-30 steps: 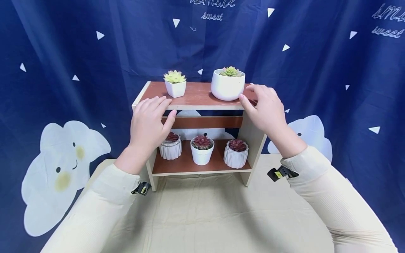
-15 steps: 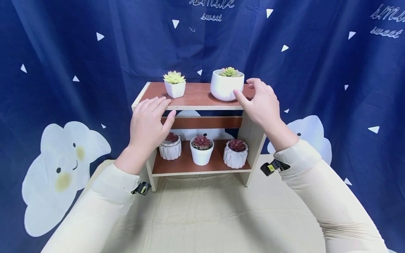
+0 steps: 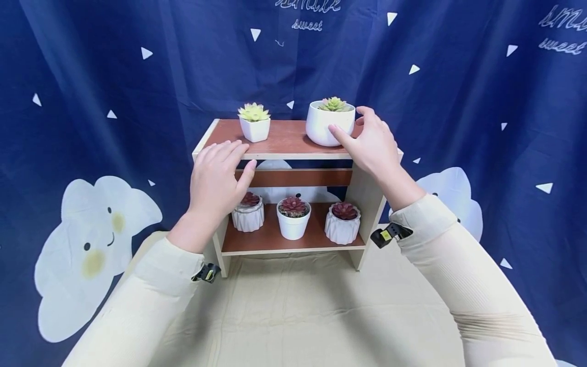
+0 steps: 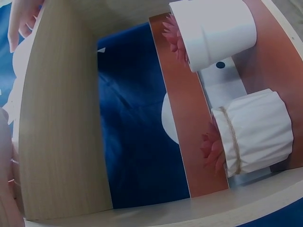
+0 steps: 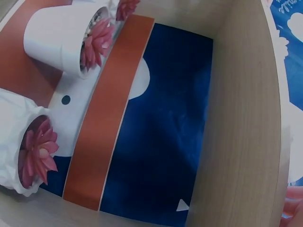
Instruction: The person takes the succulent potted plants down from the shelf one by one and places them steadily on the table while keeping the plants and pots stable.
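Note:
My left hand [image 3: 217, 176] rests on the front edge of the small wooden shelf's [image 3: 279, 156] top board, fingers extended and thumb hanging over the edge. Just behind its fingertips stands a small white angular pot with a yellow-green succulent [image 3: 255, 128]. My right hand [image 3: 371, 145] is at the larger round white pot [image 3: 323, 127], which holds a green succulent. Its thumb lies across the pot's front and its fingers are spread along the right side; firm contact cannot be made out. In the right wrist view, only some fingers [image 5: 292, 205] show, beyond the top board.
On the lower board stand a plain white pot [image 3: 293, 227] and two ribbed white pots, left [image 3: 248, 219] and right [image 3: 342, 232], each with a dark red succulent. The shelf stands on a beige cloth [image 3: 293, 316], before a blue curtain [image 3: 137, 127].
My right hand has moved left, bringing its thumb across the front of the round white pot and its fingers to the pot's side. The left hand and the pots have stayed put.

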`<action>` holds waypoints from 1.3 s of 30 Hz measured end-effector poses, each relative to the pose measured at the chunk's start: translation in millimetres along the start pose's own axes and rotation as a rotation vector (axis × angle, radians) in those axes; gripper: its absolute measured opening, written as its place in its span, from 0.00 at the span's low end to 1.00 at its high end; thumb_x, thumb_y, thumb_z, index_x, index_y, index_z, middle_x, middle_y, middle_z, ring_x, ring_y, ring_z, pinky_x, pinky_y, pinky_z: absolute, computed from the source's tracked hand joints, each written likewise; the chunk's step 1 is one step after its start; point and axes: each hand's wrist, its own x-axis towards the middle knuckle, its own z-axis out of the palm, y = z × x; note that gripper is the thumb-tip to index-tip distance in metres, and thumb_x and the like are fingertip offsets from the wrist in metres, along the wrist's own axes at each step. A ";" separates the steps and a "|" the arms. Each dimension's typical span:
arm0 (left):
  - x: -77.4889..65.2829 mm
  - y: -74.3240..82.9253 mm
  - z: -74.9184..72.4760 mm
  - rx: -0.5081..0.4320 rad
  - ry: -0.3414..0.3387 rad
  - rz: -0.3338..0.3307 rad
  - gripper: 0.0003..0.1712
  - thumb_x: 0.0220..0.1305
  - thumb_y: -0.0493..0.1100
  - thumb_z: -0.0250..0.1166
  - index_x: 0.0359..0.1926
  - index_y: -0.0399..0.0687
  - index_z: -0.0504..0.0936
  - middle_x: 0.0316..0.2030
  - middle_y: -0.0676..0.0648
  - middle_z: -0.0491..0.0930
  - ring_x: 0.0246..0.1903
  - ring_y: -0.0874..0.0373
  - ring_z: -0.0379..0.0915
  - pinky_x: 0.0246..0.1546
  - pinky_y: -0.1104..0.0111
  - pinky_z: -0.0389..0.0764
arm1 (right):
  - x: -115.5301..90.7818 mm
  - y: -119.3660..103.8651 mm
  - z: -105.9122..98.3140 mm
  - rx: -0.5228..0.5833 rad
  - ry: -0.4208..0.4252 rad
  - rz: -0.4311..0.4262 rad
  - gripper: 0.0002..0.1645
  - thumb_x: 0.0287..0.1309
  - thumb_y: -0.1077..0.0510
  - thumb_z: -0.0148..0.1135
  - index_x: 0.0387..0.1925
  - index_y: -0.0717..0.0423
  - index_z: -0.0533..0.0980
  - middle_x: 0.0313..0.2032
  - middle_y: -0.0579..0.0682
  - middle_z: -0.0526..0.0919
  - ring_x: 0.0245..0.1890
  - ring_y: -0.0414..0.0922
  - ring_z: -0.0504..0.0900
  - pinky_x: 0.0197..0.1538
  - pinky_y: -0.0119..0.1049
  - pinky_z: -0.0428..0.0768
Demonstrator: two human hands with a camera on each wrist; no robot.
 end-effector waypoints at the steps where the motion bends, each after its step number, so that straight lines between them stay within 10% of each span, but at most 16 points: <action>1: 0.2 0.3 -0.1 -0.001 -0.002 0.001 0.29 0.71 0.58 0.54 0.62 0.46 0.80 0.60 0.42 0.79 0.63 0.46 0.71 0.69 0.54 0.61 | 1.3 -1.0 0.3 0.004 -0.007 0.003 0.62 0.52 0.17 0.50 0.77 0.49 0.55 0.65 0.56 0.73 0.62 0.54 0.71 0.62 0.57 0.71; 21: 0.8 0.7 -0.5 -0.003 -0.003 0.012 0.29 0.71 0.58 0.53 0.63 0.45 0.79 0.60 0.42 0.79 0.63 0.47 0.71 0.70 0.55 0.61 | 20.1 -16.9 5.8 0.103 -0.074 0.130 0.71 0.44 0.14 0.52 0.79 0.48 0.45 0.74 0.54 0.61 0.70 0.52 0.65 0.71 0.50 0.62; 39: -0.4 -0.1 -0.5 -0.012 0.004 0.011 0.31 0.69 0.60 0.53 0.62 0.45 0.80 0.60 0.41 0.79 0.62 0.45 0.71 0.69 0.54 0.61 | 24.0 -21.3 8.4 0.127 -0.113 0.174 0.76 0.37 0.11 0.55 0.78 0.49 0.45 0.68 0.58 0.68 0.64 0.53 0.70 0.66 0.48 0.67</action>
